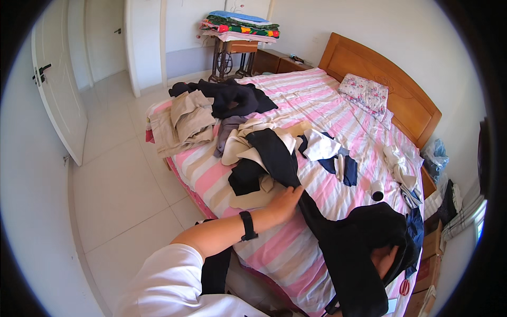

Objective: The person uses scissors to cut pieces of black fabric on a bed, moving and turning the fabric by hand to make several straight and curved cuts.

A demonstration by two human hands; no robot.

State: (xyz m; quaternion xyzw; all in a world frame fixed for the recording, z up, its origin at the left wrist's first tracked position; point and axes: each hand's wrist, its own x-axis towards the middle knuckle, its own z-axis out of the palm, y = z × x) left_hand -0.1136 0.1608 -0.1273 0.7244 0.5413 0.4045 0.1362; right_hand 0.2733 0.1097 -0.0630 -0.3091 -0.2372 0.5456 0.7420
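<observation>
My left hand (290, 201), with a black band on its wrist, pinches the edge of one leg of a pair of black trousers (348, 241). That leg stretches up across the bed towards a heap of beige garments (237, 144). Through an opening in the black cloth, probably the waist, part of my right hand (383, 259) shows inside. Fabric hides most of its fingers, so its grip is unclear. The other leg hangs down towards the near edge of the bed. Below my left hand lie black and beige fabric pieces (247, 178).
The striped bed (273, 253) also bears folded beige trousers (186, 119), dark clothes (229, 95), a white cloth (321, 144), a small white cylinder (377, 190) and a floral pillow (364, 93). Red-handled scissors (404, 287) lie at the right edge. Boxes (429, 261) stand beyond.
</observation>
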